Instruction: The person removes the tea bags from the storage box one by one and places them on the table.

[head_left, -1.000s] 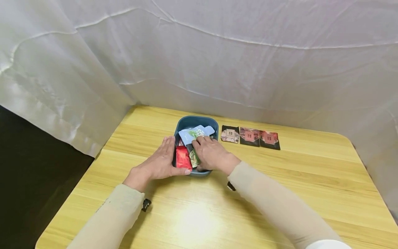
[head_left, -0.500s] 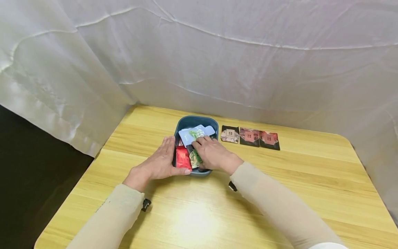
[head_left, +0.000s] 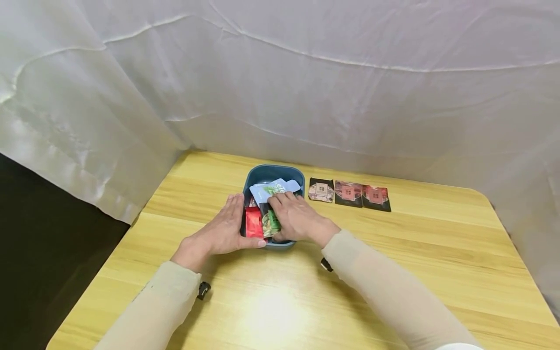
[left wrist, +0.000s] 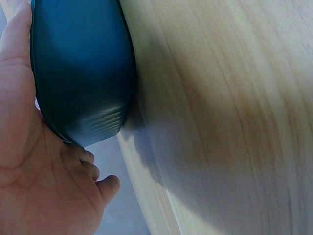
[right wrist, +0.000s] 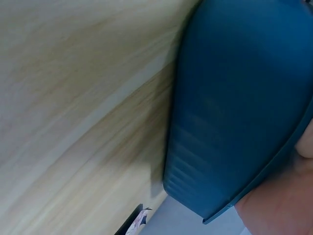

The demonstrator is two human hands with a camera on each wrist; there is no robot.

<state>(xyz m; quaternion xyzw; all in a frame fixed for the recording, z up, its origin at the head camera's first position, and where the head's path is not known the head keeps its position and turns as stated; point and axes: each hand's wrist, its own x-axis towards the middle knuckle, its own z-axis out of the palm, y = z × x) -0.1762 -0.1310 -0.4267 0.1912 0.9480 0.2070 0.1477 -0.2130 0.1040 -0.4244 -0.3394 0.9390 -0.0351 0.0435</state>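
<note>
A dark blue bin (head_left: 273,170) stands on the table, filled with several sachets. My left hand (head_left: 214,231) lies along its left side with straight fingers, and the thumb reaches across the near rim. In the left wrist view, that palm is against the bin's rim (left wrist: 83,73). My right hand (head_left: 299,216) reaches in over the right rim, its curled fingers and thumb gripping a green sachet (head_left: 271,222). A red sachet (head_left: 253,223) sits to the left of it, and a light blue pouch (head_left: 269,189) lies under the fingers. The right fingertips are partly hidden.
Right of the bin, three square sachets lie in a row: a pale one (head_left: 321,190), a dark red one (head_left: 348,194) and a red-black one (head_left: 376,198). A whitish curtain (head_left: 306,97) hangs behind the wooden table (head_left: 415,253).
The green sachet has shifted slightly under my right hand and shows more of its green face. My left hand stays at the bin's side; the whole head view has shifted slightly.
</note>
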